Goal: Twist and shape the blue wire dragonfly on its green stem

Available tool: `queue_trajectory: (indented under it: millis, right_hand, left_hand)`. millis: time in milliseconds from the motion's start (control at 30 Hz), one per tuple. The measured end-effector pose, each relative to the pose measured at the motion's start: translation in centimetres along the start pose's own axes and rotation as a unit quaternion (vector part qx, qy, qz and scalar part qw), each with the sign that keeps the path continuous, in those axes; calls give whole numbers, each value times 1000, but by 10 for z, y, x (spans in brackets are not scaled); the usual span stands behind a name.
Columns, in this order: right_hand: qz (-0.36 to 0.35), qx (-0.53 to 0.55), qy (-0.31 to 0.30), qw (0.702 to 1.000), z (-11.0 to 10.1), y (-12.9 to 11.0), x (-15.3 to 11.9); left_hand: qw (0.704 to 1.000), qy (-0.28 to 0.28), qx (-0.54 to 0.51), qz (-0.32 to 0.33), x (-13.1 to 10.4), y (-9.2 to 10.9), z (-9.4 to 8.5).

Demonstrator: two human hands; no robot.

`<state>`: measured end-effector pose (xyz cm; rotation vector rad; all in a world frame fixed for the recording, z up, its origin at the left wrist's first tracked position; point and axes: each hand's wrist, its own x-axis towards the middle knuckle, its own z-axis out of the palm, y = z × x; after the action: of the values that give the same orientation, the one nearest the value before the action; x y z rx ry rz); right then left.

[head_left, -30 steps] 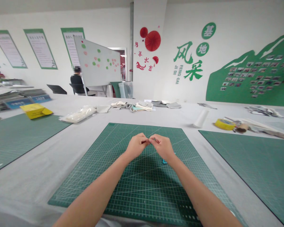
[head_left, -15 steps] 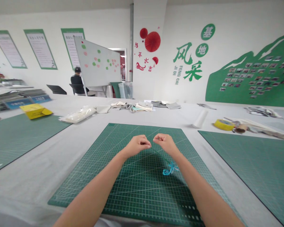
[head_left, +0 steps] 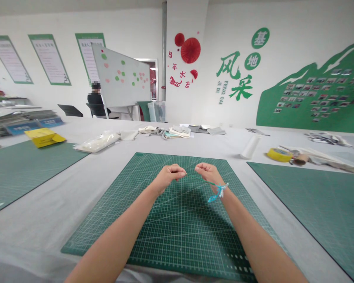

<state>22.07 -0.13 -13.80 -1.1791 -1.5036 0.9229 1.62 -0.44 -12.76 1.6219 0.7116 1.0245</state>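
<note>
From my end I see both hands raised above the green gridded cutting mat (head_left: 165,239), toward its far edge. The left hand (head_left: 171,173) is closed in a narrow pinch, and I cannot tell whether anything fine sits in it. The right hand (head_left: 207,171) is pinched just as narrowly, apparently on a slim green stem (head_left: 207,181). From that stem a small bright-blue looped ornament with whitish tips (head_left: 215,195) hangs against the right wrist, over the mat's right half and well inside its edges.

My main worry is that pinch: the stem looks thin, so a slight loosening could let the ornament drop onto the mat. Its loops overlap the wrist, so a sharp turn of the hand could snag or bend them. If the left fingers do hold a strand, pulling the hands apart too fast could overstretch it.

As for containers, a clear plastic bag (head_left: 98,142) holding cream-white material lies on the grey-covered table (head_left: 29,243), by the far right corner of the neighbouring mat (head_left: 32,173). Beyond the table's far edge stand a translucent plastic bin (head_left: 157,112) and a dark-green bin (head_left: 144,111); I cannot make out their contents.
</note>
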Motion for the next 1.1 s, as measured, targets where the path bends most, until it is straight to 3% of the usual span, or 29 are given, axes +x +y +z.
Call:
queue_trajectory:
  millis: [133, 400, 767, 1100]
  right_hand:
    - [20, 35, 17, 999, 4, -4, -2]
    - [25, 124, -21, 992, 16, -20, -12]
    - [38, 283, -3, 958, 1, -28, -9]
    - [60, 193, -137, 970, 14, -34, -17]
  left_hand:
    - [999, 15, -47, -19, 0, 2, 2]
    - [997, -7, -71, -12, -1, 1, 5]
    - [996, -25, -81, 4, -4, 12, 8]
    - [995, 1, -99, 23, -3, 8, 9]
